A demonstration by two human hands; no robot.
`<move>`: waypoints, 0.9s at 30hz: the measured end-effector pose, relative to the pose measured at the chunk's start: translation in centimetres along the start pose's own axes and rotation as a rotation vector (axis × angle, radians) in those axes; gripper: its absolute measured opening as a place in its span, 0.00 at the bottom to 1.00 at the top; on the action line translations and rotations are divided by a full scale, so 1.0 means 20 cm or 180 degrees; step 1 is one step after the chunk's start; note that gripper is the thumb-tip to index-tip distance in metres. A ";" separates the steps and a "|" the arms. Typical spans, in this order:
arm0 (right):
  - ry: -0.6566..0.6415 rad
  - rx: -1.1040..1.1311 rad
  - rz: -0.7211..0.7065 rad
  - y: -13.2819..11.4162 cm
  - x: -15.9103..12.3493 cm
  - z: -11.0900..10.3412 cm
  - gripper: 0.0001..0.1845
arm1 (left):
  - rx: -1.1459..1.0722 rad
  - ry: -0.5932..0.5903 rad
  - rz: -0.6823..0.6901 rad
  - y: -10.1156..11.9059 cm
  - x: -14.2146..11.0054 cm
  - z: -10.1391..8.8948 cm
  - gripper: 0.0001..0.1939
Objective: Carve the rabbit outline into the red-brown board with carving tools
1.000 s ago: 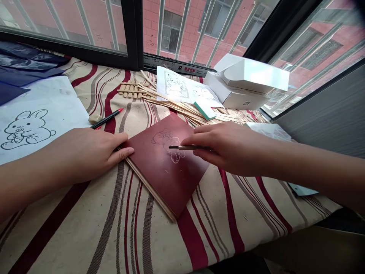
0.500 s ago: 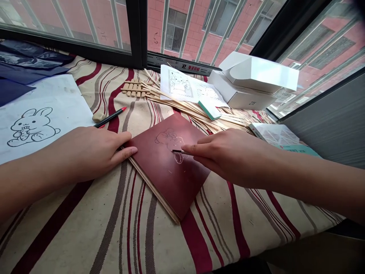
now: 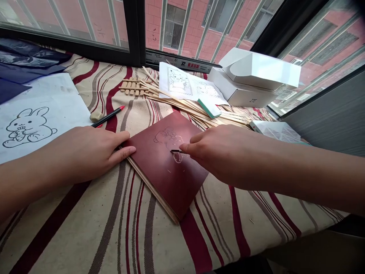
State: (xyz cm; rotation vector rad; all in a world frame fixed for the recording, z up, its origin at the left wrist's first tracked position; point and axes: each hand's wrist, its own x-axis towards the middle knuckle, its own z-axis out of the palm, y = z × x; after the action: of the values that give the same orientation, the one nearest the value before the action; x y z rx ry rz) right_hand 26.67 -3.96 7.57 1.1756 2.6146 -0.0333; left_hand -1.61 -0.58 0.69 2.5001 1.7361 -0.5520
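Note:
A reddish-brown square wooden board point(image 3: 168, 182) lies turned on the striped cloth. It bears a rabbit-like drawing point(image 3: 165, 136), part dark outline and part pale scratched lines. My left hand point(image 3: 94, 154) grips the board's left corner, thumb and forefinger on its edge. Pinched in my right hand point(image 3: 216, 154) is a slim carving tool point(image 3: 176, 151), its dark thin tip at the pale lines. The tool's handle is hidden by my fingers. Left of the board, a paper point(image 3: 28, 125) shows a rabbit in black outline.
A black marker point(image 3: 110, 116) with a red end and a small beige lump point(image 3: 96, 116) lie by the paper. Beyond the board are thin wooden strips point(image 3: 182, 108), a green-white block point(image 3: 209, 108), printed sheets point(image 3: 179, 82) and a white box point(image 3: 245, 91). A book point(image 3: 273, 130) lies right.
The carving tool's tip stays at nearly the same spot on the board. My right hand has rolled slightly over the tool, hiding more of it. The view has shifted a little.

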 end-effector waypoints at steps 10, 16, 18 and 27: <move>-0.0756 -0.0532 -0.0616 0.04 0.16 -0.18 0.22 | -0.0087 -0.0054 -0.0010 0.01 0.00 -0.02 0.32; -0.0959 -0.1045 -0.0858 0.05 0.23 -0.25 0.23 | -0.0245 -0.0028 0.0011 0.00 0.00 -0.01 0.35; -0.1092 -0.0922 -0.0515 0.02 0.25 -0.26 0.16 | -0.0244 0.0023 0.0035 -0.01 0.00 -0.01 0.35; -0.0944 -0.0393 -0.0586 0.04 0.24 -0.24 0.12 | -0.0192 -0.0013 0.0036 -0.01 0.01 -0.01 0.32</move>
State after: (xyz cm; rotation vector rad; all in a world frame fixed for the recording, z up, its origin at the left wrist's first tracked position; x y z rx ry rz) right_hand 23.17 0.68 11.02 0.8169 2.4141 -0.0754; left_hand -1.68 -0.31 0.82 2.4647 1.7098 -0.4959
